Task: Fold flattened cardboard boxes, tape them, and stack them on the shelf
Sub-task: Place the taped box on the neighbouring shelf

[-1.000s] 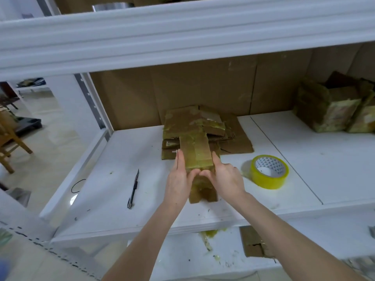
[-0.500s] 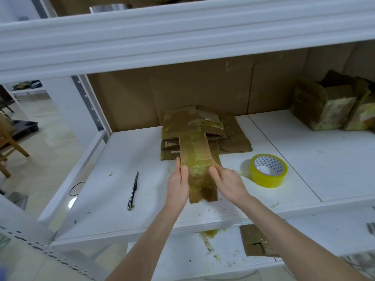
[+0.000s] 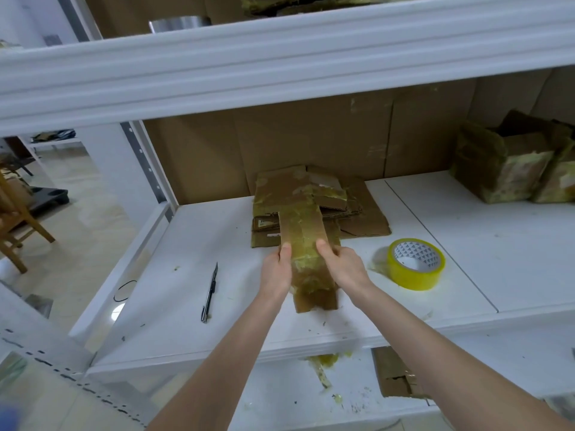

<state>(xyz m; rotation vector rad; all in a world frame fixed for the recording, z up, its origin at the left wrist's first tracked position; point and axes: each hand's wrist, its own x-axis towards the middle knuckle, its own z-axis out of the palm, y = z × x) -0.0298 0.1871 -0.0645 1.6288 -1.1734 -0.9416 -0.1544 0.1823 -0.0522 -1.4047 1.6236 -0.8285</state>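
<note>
**Q:** Head view: which step is in hand?

**A:** Opening the box, by judgement. The left hand (image 3: 277, 270) and right hand (image 3: 345, 265) each clamp one long edge of a flattened box (image 3: 303, 231). The thumbs lie on top and the other fingers are hidden beneath. The box sits at frame centre above the white shelf (image 3: 466, 231), with its far end over the stack of flat boxes (image 3: 273, 188).

**Q:** What does the next move call for?

**A:** Probably pressing the edges inward to square the sleeve, then folding the flaps. The tape roll (image 3: 415, 264) lies right of centre, apart from both hands.

**Q:** Materials?

**A:** Worn brown corrugated card, creased, under glossy yellowish tape. The roll is a yellow ring. The taped boxes (image 3: 510, 172) stand at far right. A slim cutter (image 3: 211, 286) lies left of centre.
</note>
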